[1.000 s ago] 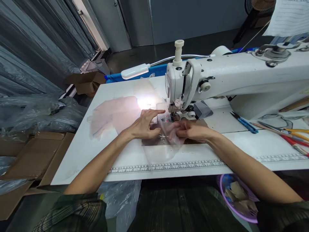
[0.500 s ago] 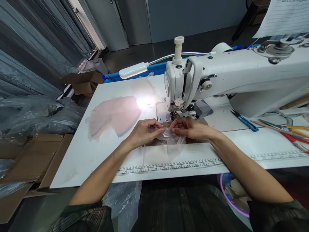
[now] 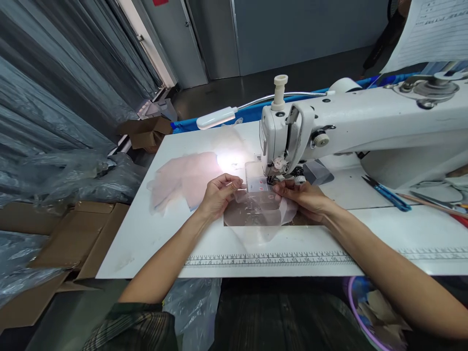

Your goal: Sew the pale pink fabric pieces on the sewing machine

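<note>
A thin, see-through piece of fabric (image 3: pixel 258 214) lies on the white table (image 3: pixel 153 234) in front of the sewing machine (image 3: pixel 347 129). My left hand (image 3: pixel 219 195) pinches its left edge with curled fingers. My right hand (image 3: pixel 303 197) grips its right edge just under the presser foot (image 3: pixel 272 179). The far edge of the fabric sits at the needle plate.
A stack of pale pink fabric pieces (image 3: pixel 181 178) lies left of the machine under the lamp (image 3: pixel 215 118). Blue snips (image 3: pixel 387 194) and other tools lie at the right. A printed ruler (image 3: pixel 266 260) runs along the table's front edge. Cardboard boxes (image 3: pixel 73 239) stand on the left, a purple basket (image 3: pixel 369 317) below.
Both hands have carried the see-through fabric away from me, up to the presser foot. The view has shifted a little down and to the right.
</note>
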Action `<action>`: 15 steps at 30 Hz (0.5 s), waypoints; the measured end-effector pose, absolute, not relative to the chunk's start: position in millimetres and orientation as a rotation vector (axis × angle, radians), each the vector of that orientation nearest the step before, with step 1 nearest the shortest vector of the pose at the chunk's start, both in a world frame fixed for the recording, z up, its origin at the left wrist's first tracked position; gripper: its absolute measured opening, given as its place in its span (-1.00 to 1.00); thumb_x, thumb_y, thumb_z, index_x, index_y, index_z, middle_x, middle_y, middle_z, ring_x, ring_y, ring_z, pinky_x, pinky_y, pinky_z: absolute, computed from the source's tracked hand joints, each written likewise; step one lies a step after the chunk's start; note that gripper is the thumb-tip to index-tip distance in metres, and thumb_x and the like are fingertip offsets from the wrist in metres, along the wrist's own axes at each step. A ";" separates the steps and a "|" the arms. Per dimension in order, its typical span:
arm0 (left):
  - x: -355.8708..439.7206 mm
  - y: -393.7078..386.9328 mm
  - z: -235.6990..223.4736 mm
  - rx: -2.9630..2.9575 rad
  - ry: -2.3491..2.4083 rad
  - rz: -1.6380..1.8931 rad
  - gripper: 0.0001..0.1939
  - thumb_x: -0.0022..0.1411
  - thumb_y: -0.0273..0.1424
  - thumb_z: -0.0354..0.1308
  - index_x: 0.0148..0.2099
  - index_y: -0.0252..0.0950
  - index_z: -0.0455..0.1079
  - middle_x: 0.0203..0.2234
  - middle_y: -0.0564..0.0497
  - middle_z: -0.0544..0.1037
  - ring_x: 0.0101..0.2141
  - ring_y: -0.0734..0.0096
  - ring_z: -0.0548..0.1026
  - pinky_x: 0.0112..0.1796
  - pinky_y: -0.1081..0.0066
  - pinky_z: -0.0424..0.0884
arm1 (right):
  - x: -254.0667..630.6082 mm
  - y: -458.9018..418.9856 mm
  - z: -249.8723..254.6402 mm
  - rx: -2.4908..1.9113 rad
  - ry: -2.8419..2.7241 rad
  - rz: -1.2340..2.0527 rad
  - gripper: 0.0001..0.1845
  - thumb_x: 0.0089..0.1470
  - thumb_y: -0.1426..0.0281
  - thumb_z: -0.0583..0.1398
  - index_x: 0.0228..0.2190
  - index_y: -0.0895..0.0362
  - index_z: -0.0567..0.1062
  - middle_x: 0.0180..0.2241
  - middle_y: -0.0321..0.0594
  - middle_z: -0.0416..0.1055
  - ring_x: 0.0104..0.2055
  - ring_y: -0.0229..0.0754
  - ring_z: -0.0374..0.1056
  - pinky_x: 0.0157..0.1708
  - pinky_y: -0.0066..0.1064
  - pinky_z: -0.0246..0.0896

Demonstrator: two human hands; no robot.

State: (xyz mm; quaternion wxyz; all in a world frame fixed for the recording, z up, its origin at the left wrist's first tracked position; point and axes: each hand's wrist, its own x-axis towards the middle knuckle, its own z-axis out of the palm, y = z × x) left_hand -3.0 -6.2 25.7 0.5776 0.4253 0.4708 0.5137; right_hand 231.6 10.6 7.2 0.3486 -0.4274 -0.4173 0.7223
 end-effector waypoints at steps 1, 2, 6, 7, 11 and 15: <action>-2.8 -6.4 25.9 0.925 1.051 1.207 -0.63 -0.09 -0.25 0.48 -0.37 -0.35 0.41 -0.39 0.00 0.57 -0.38 0.42 0.55 -0.32 0.42 0.50 | 231.4 10.1 6.7 -1.096 -1.051 1.904 -0.51 -0.31 0.12 0.50 -0.47 0.18 0.47 -0.48 -0.27 0.45 -0.44 -0.30 0.34 -0.51 -0.51 0.26; -2.7 -6.7 26.1 0.878 1.008 1.210 -0.63 -0.08 -0.27 0.49 -0.38 -0.35 0.39 -0.33 -0.01 0.58 -0.33 0.39 0.58 -0.29 0.40 0.52 | 231.3 9.8 6.5 -1.092 -1.024 1.928 -0.51 -0.32 0.14 0.51 -0.47 0.18 0.47 -0.47 -0.27 0.46 -0.45 -0.33 0.33 -0.52 -0.54 0.24; -3.5 -7.5 26.7 0.800 0.884 1.203 -0.63 -0.01 -0.30 0.46 -0.39 -0.33 0.31 -0.16 -0.09 0.59 -0.18 0.25 0.60 -0.17 0.33 0.55 | 229.6 8.4 9.4 -1.075 -0.920 1.999 -0.51 -0.34 0.16 0.52 -0.46 0.18 0.48 -0.41 -0.28 0.47 -0.44 -0.35 0.36 -0.51 -0.57 0.30; -3.6 -7.7 26.6 0.792 0.864 1.198 -0.64 0.01 -0.30 0.44 -0.38 -0.33 0.29 -0.13 -0.11 0.59 -0.17 0.24 0.60 -0.16 0.32 0.55 | 228.9 7.9 10.6 -1.070 -0.893 2.005 -0.51 -0.35 0.16 0.52 -0.46 0.17 0.48 -0.40 -0.28 0.47 -0.43 -0.34 0.37 -0.49 -0.57 0.33; -3.3 -8.6 27.6 0.793 0.829 1.206 -0.65 0.06 -0.32 0.42 -0.35 -0.32 0.27 -0.16 -0.14 0.61 -0.19 0.27 0.62 -0.13 0.35 0.55 | 227.4 5.9 14.3 -1.064 -0.807 1.983 -0.55 -0.34 0.24 0.53 -0.41 0.16 0.51 -0.41 -0.26 0.49 -0.42 -0.28 0.41 -0.46 -0.51 0.40; -3.1 -8.9 27.4 0.821 0.873 1.231 -0.63 0.04 -0.32 0.43 -0.34 -0.32 0.26 -0.23 -0.13 0.63 -0.23 0.30 0.63 -0.17 0.41 0.55 | 227.4 6.2 14.7 -1.086 -0.764 1.951 -0.62 -0.24 0.33 0.50 -0.37 0.15 0.52 -0.38 -0.20 0.51 -0.38 -0.21 0.44 -0.42 -0.44 0.45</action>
